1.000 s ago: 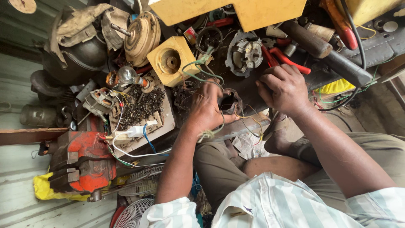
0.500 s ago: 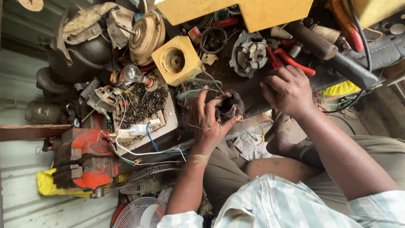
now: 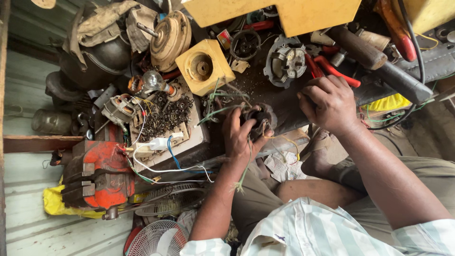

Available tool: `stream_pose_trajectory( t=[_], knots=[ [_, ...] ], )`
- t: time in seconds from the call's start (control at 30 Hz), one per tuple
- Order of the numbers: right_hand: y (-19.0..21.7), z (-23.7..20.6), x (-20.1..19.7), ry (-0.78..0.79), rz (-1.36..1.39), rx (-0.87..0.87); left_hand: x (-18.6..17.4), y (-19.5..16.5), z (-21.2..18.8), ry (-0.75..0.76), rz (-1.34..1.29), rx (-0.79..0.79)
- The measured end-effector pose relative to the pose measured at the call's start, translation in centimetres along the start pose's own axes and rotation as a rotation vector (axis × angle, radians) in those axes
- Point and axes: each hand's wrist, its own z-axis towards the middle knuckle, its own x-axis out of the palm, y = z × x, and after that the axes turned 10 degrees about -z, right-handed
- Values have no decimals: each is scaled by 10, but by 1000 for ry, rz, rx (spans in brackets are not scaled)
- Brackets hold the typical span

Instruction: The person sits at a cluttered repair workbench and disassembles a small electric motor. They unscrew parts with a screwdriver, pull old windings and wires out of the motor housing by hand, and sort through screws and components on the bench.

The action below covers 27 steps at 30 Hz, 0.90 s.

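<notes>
Gripping the small motor with left hand fingers closed (wires trailing), right hand curled over tools nearby.

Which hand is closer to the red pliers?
Right. The right hand rests just below the red pliers; the left hand grips a small dark motor, farther off.
</notes>
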Motion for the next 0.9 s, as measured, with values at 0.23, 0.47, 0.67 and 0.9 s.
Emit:
stream_pose_trajectory(
  t=[0.23,0.47,0.67,0.9],
  knots=[
    [-1,1,-1,-3,-5,1,1,3,-5,33,-121,-26],
    [2,4,-2,-9,12,-12,-17,22,-1,44,-142,50],
    [-1,-1,9,-9,27,-15,-12,36,-10,-77,-693,-141],
    [-6,-12,18,16,-32,-61,-34,37,-10,4,-751,-107]
  ],
)
